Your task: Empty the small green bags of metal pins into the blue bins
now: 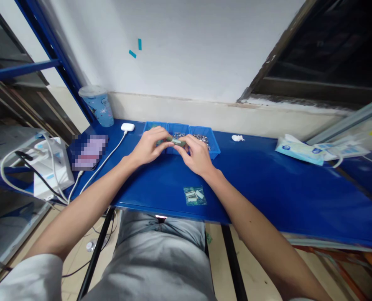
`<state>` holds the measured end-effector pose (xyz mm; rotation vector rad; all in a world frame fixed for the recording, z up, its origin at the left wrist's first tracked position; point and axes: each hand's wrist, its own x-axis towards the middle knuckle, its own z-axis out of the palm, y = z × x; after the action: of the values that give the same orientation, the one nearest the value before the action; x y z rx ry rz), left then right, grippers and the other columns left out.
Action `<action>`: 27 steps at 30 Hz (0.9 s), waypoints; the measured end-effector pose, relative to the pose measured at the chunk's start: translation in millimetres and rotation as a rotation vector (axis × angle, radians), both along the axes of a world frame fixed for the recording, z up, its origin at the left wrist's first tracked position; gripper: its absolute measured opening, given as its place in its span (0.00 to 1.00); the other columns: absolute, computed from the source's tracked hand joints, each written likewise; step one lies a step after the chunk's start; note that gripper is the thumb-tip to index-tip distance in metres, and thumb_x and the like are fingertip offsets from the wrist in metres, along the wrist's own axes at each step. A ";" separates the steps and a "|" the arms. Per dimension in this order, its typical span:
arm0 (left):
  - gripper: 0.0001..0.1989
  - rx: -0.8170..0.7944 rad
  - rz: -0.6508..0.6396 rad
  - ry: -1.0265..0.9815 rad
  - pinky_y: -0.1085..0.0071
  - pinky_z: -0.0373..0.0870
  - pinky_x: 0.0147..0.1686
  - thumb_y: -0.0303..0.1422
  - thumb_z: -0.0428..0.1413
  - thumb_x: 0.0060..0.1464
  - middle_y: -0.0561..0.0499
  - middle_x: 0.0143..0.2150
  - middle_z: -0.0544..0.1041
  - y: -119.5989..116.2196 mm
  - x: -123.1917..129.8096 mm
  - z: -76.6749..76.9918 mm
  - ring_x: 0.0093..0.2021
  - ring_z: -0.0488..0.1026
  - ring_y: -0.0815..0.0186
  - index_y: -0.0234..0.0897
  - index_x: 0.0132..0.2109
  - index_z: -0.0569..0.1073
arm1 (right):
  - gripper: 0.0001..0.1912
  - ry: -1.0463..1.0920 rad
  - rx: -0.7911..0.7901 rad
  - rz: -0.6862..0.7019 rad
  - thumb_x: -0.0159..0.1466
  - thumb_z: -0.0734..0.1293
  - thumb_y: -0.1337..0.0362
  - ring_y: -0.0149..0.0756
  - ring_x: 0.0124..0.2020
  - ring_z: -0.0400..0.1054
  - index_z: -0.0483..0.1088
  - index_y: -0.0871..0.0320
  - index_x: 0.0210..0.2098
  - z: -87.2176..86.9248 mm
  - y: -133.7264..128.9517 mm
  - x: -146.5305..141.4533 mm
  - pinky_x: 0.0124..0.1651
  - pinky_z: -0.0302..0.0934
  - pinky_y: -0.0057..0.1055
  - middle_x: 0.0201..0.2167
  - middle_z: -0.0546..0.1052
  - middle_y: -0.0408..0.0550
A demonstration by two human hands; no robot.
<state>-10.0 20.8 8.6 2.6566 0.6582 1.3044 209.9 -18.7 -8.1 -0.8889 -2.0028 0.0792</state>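
Holding one small pale thing (177, 142) between our two hands, we pinch it with the thumb and fingers of our left hand (151, 144) on one side and of our right hand (197, 154) on the other. It is so little and so covered up that we can't be sure, but it may be a clear bag with a white bit in it. Just past our hands sit three blue bins (216, 148) in a row, and shiny metal bits (202, 137) show in the middle and right ones. Nearer to us, a see-through bag (195, 195) lies flat on the blue table (251, 188) with white and metal pieces (200, 194) inside, so we think that one is done. The one in our fingers is not yet put down, and plenty of bits are left, so we seem to have much more to do. Farther out, a purple phone (93, 148), a white case (128, 127) and a blue cup (98, 108) are on the left, and a tissue pack (299, 150) is on the right
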 end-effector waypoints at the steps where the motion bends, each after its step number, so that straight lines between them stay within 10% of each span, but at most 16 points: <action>1: 0.17 0.007 -0.001 0.005 0.65 0.69 0.42 0.44 0.55 0.72 0.48 0.36 0.79 0.1 0.2 -0.3 0.38 0.74 0.62 0.36 0.41 0.78 | 0.09 0.003 0.006 0.005 0.75 0.66 0.59 0.34 0.31 0.64 0.72 0.55 0.40 0.0 0.3 -0.1 0.38 0.58 0.32 0.32 0.72 0.44; 8: 0.18 0.034 0.013 0.061 0.66 0.65 0.39 0.45 0.54 0.72 0.50 0.33 0.75 -0.2 0.7 -0.9 0.35 0.70 0.63 0.37 0.37 0.74 | 0.11 0.000 0.016 0.001 0.74 0.65 0.62 0.34 0.32 0.66 0.67 0.55 0.33 -1.3 2.0 0.9 0.37 0.58 0.32 0.30 0.71 0.44; 16: 0.19 -0.027 0.056 0.072 0.67 0.67 0.38 0.44 0.51 0.74 0.49 0.34 0.75 1.1 0.9 -2.4 0.35 0.70 0.63 0.37 0.38 0.72 | 0.21 0.132 -0.029 -0.020 0.72 0.67 0.61 0.33 0.30 0.74 0.63 0.52 0.62 -8.5 2.5 0.7 0.34 0.67 0.32 0.38 0.81 0.43; 27: 0.14 -0.108 0.095 -0.183 0.71 0.73 0.41 0.44 0.62 0.67 0.51 0.38 0.81 -0.3 3.7 -6.8 0.38 0.78 0.67 0.38 0.48 0.73 | 0.08 0.099 0.094 -0.071 0.74 0.65 0.66 0.35 0.36 0.78 0.78 0.56 0.45 3.2 -2.0 -2.2 0.41 0.71 0.33 0.40 0.85 0.49</action>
<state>-6.3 20.5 1.7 2.4124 0.8125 1.4704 207.7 -20.7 -4.9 -0.8781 -1.8664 -0.0111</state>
